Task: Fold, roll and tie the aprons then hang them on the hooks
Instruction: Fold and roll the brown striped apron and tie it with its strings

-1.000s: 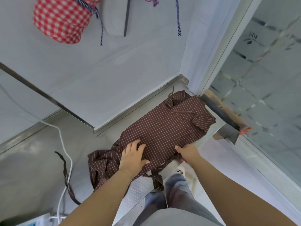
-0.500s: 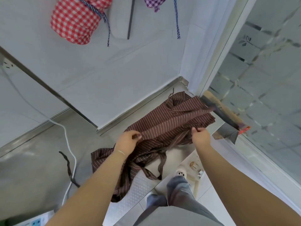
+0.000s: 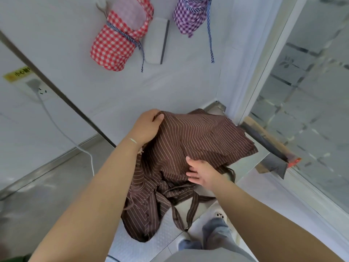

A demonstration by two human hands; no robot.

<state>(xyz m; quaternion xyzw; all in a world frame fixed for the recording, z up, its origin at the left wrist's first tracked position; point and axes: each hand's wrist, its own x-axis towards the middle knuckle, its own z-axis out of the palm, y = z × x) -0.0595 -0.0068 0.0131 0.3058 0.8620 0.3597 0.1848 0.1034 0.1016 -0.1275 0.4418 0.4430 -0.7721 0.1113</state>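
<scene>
A brown apron (image 3: 198,137) with thin pale stripes lies bunched on the steel counter (image 3: 47,186) near the corner, part of it and its straps hanging over the front edge. My left hand (image 3: 147,125) grips its far left edge and holds it lifted. My right hand (image 3: 202,173) lies flat on the near part of the cloth, fingers spread. On the wall above hang a rolled and tied red checked apron (image 3: 119,40) and a purple checked apron (image 3: 190,14) with striped ties.
A white cable (image 3: 62,133) runs from a wall socket (image 3: 37,87) down onto the counter. A glass door (image 3: 306,91) stands at the right, with a wooden-handled tool (image 3: 268,142) on its sill. My leg and slipper (image 3: 217,224) are below the counter edge.
My left hand has carried the apron's edge up and away from me, folding cloth over. My right hand let go of the edge and now presses flat on the cloth. The view tilted upward.
</scene>
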